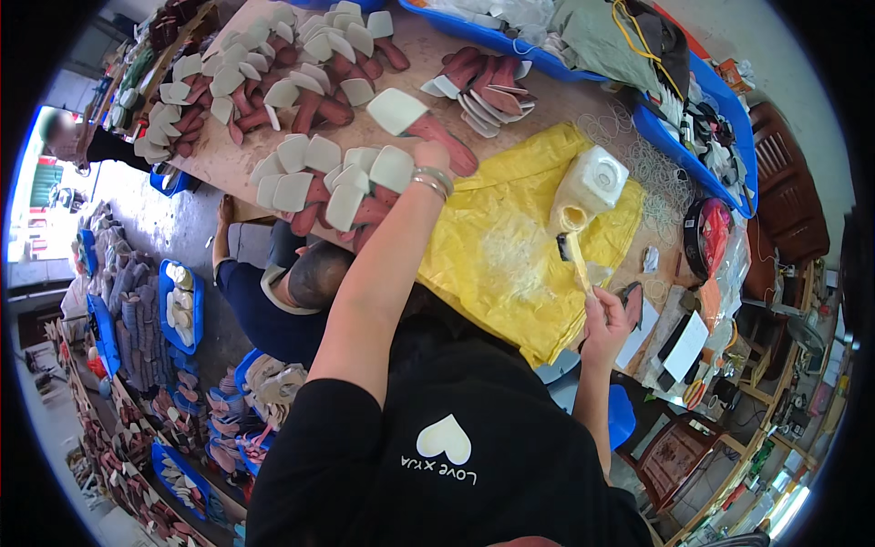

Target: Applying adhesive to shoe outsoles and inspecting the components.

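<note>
My left hand (432, 159) reaches out over the table, closed on a dark red insole (448, 143) with a white flap (396, 111) at one end. Its fingertips are partly hidden by the wrist and the insole. Just nearer lies a cluster of similar insoles (346, 187), their white ends overlapping. On the right, my right hand (604, 324) grips the pale handle of a brush (578, 260). The brush's dark end is beside the open mouth of a white plastic jug (592, 182). Beneath the jug spreads a yellow plastic sheet (492, 228) with whitish smears.
More insoles (264, 68) are heaped at the far left, and a smaller stack (488, 87) lies at the far middle. Blue trays (702, 150) line the far right edge near tangled thread (652, 173). Another person (292, 292) bends close by the table's left side.
</note>
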Demonstrator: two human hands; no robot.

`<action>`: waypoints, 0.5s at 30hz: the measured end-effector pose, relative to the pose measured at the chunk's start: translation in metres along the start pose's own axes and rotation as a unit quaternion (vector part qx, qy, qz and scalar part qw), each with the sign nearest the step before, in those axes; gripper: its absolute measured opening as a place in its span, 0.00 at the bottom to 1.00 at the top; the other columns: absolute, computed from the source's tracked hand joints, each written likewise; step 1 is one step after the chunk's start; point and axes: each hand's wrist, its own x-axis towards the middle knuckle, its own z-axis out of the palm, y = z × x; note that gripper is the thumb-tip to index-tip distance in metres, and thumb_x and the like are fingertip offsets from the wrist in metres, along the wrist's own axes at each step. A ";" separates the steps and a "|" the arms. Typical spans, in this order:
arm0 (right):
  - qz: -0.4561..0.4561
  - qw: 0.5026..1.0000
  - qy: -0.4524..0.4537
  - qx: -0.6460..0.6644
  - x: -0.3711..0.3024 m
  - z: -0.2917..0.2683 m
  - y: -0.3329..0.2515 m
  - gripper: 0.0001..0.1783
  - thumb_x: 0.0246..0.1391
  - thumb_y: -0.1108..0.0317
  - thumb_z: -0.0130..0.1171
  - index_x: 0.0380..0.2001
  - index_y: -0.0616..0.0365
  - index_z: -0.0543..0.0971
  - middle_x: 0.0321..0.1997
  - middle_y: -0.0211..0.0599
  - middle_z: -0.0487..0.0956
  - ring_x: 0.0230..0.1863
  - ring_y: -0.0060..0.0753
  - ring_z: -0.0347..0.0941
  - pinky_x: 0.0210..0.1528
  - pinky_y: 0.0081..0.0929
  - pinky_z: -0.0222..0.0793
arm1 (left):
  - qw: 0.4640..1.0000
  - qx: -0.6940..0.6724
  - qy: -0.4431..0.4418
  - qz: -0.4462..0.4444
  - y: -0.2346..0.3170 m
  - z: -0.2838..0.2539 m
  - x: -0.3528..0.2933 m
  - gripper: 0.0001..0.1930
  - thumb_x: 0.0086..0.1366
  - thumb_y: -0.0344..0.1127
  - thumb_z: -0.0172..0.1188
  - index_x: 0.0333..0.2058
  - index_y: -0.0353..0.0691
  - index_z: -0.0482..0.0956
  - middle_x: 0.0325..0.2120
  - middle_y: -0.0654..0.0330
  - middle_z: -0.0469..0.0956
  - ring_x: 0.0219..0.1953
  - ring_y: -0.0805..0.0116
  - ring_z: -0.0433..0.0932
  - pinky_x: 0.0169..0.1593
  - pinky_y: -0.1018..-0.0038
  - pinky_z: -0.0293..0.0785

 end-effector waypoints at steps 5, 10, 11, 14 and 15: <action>-0.024 1.000 -0.015 -0.003 0.020 -0.035 0.021 0.11 0.52 0.74 0.61 0.39 0.65 0.78 0.33 0.28 0.78 0.30 0.13 0.69 0.33 0.12 0.64 | 0.943 -0.175 0.130 -0.253 -0.052 0.109 0.118 0.11 0.62 0.36 0.54 0.39 0.42 0.81 0.41 0.57 0.79 0.45 0.64 0.78 0.42 0.70 0.75; 0.002 0.999 0.009 0.040 0.031 -0.043 0.023 0.10 0.52 0.73 0.61 0.39 0.63 0.78 0.30 0.25 0.77 0.17 0.07 0.58 0.16 0.09 0.50 | 0.844 -0.293 0.112 -0.434 -0.055 0.097 0.125 0.15 0.60 0.29 0.53 0.47 0.35 0.73 0.47 0.50 0.73 0.50 0.55 0.73 0.49 0.65 0.72; 0.014 0.999 -0.003 0.040 0.036 -0.042 0.021 0.10 0.52 0.74 0.61 0.39 0.63 0.78 0.30 0.26 0.77 0.19 0.07 0.59 0.18 0.09 0.51 | 0.816 -0.311 0.109 -0.474 -0.065 0.092 0.124 0.17 0.60 0.27 0.53 0.49 0.34 0.71 0.49 0.48 0.71 0.51 0.53 0.72 0.51 0.64 0.71; 0.039 0.998 -0.013 0.044 0.052 -0.036 0.032 0.11 0.52 0.74 0.61 0.39 0.63 0.78 0.31 0.27 0.77 0.23 0.09 0.63 0.23 0.10 0.57 | 0.818 -0.219 0.225 -0.482 -0.049 0.084 0.113 0.21 0.55 0.20 0.52 0.49 0.27 0.64 0.50 0.40 0.65 0.51 0.46 0.68 0.55 0.61 0.67; 0.056 0.998 0.020 0.036 0.049 -0.039 0.037 0.11 0.51 0.75 0.61 0.39 0.64 0.78 0.32 0.27 0.77 0.26 0.11 0.67 0.27 0.10 0.60 | 0.795 -0.299 0.376 -0.370 -0.012 0.020 0.106 0.20 0.55 0.20 0.51 0.48 0.29 0.66 0.49 0.43 0.67 0.51 0.47 0.68 0.54 0.61 0.67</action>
